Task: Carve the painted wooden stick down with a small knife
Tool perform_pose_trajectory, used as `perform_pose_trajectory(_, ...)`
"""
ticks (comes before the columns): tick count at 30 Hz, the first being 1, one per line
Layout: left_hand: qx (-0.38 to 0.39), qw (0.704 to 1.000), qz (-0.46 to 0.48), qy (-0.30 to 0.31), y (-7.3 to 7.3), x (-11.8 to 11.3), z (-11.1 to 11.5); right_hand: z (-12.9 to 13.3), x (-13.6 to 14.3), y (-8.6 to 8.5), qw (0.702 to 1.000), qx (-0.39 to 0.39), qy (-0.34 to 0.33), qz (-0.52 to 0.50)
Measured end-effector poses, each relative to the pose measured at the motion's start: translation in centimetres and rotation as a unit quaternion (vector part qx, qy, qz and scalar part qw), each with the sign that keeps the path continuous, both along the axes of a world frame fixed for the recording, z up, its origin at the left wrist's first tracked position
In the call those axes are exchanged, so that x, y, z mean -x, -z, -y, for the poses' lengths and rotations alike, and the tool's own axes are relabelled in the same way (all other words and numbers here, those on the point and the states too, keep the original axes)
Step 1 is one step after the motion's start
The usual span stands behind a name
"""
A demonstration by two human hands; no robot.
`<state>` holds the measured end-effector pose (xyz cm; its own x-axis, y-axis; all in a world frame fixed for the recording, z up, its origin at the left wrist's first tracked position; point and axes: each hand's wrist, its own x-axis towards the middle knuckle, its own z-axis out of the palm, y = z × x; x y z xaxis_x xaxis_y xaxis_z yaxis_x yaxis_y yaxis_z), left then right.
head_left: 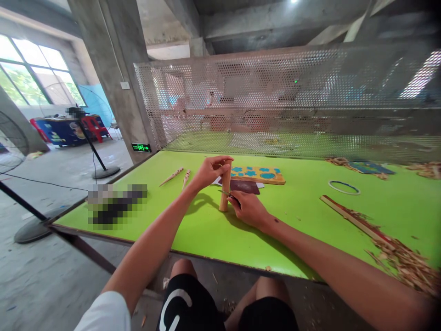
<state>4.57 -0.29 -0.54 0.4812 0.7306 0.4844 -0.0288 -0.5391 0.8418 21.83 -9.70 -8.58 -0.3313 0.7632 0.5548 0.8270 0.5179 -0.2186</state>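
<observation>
A pale wooden stick stands upright on the green table. Near its top, my left hand grips it between thumb and fingers. My right hand is closed round the dark handle of a small knife, whose thin blade crosses the stick at about mid-height. Whether the blade has cut into the wood, I cannot tell. Just behind lie a yellow board with teal shapes and a dark red sheet. To the left of my left hand rest two pointed, spotted wooden pieces.
At right are a pale ring, a long wooden strip and heaped wood shavings. A blue sheet lies farther back. A perforated metal screen bounds the table's far side. Blurred items occupy its left end, near a fan stand.
</observation>
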Motion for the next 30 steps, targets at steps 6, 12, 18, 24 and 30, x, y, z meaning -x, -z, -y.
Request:
perform_pose_trajectory(6,-0.020,1.000,0.010,0.002,-0.2,0.0,0.1,-0.4,-0.7,-0.9,0.999,-0.026,0.035,-0.018)
perform_pose_trajectory(12,-0.006,1.000,-0.003,0.009,-0.4,-0.1,0.8,-0.8,-1.5,-1.3,0.998,-0.047,0.041,-0.024)
perform_pose_trajectory(18,0.009,0.999,-0.014,0.034,-0.5,-0.4,1.4,-1.2,-1.6,-1.9,0.995,-0.040,0.086,0.002)
perform_pose_trajectory(24,-0.052,0.997,-0.041,0.029,-0.5,-1.1,2.1,-1.4,-1.7,-2.7,0.992,-0.064,0.093,0.058)
perform_pose_trajectory(30,-0.053,0.998,-0.040,0.003,-0.7,-1.3,2.7,-1.3,-1.4,-3.3,0.987,-0.062,0.119,0.094)
